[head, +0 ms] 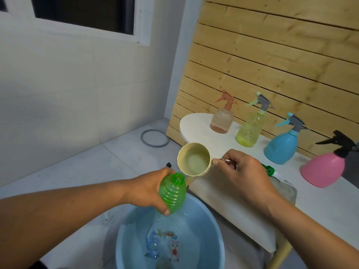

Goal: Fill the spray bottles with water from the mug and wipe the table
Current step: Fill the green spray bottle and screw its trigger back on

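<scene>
Dim, soft indoor light, faint shadows, slight blur, wide-angle bending at edges.

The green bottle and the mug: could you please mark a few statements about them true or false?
1. The left hand holds the green bottle over the blue basin. True.
2. The green bottle has its spray head on. False: its neck is open.
3. The right hand holds the mug by its handle. True.
4. Two spray bottles stand on the table. False: four stand there.
</scene>
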`<action>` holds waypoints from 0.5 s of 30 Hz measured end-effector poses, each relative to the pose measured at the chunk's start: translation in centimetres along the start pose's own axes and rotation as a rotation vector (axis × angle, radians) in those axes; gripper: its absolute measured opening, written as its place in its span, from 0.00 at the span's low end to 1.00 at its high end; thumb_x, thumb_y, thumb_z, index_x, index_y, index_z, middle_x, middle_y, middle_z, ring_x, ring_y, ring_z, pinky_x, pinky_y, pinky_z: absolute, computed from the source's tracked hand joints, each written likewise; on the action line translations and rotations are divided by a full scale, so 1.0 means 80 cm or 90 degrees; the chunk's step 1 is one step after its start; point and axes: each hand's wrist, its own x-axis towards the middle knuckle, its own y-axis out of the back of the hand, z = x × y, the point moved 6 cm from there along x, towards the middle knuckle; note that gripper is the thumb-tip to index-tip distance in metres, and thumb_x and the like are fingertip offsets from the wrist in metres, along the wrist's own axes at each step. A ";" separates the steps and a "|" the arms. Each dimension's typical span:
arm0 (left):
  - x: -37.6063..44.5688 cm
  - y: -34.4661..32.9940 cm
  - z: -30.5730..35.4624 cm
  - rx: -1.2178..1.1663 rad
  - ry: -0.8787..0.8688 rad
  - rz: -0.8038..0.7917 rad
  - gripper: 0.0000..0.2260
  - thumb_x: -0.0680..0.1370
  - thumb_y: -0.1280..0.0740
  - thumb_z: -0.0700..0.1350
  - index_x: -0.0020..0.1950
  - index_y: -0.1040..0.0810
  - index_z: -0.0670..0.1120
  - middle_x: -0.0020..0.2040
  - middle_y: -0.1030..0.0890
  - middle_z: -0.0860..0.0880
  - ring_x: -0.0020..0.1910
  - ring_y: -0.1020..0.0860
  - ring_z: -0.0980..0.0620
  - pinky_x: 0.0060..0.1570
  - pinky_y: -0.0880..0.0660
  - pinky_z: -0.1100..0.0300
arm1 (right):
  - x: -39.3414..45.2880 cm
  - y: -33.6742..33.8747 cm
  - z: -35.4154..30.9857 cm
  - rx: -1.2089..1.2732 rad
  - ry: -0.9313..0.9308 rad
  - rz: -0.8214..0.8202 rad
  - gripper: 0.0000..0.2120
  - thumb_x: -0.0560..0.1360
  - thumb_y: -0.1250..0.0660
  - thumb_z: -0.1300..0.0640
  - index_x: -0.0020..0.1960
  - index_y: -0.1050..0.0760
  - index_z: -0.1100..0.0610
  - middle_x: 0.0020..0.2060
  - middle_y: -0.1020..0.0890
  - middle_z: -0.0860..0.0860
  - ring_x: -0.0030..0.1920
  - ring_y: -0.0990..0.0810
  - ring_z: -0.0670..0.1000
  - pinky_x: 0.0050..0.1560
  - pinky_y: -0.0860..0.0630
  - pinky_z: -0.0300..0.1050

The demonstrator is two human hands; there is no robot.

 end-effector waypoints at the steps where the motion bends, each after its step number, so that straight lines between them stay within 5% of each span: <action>1: 0.000 0.000 0.000 0.002 0.000 0.000 0.39 0.65 0.15 0.43 0.69 0.32 0.55 0.61 0.22 0.57 0.60 0.21 0.60 0.57 0.22 0.66 | 0.000 0.000 0.000 -0.003 0.002 0.003 0.16 0.78 0.31 0.44 0.37 0.28 0.50 0.31 0.27 0.47 0.34 0.28 0.49 0.37 0.29 0.50; 15: -0.002 -0.001 0.005 -0.005 -0.005 0.001 0.40 0.66 0.15 0.42 0.70 0.32 0.54 0.62 0.22 0.56 0.61 0.22 0.58 0.59 0.22 0.64 | -0.002 -0.003 -0.012 -0.025 0.034 0.018 0.14 0.78 0.31 0.44 0.40 0.27 0.51 0.33 0.27 0.46 0.36 0.27 0.47 0.36 0.32 0.47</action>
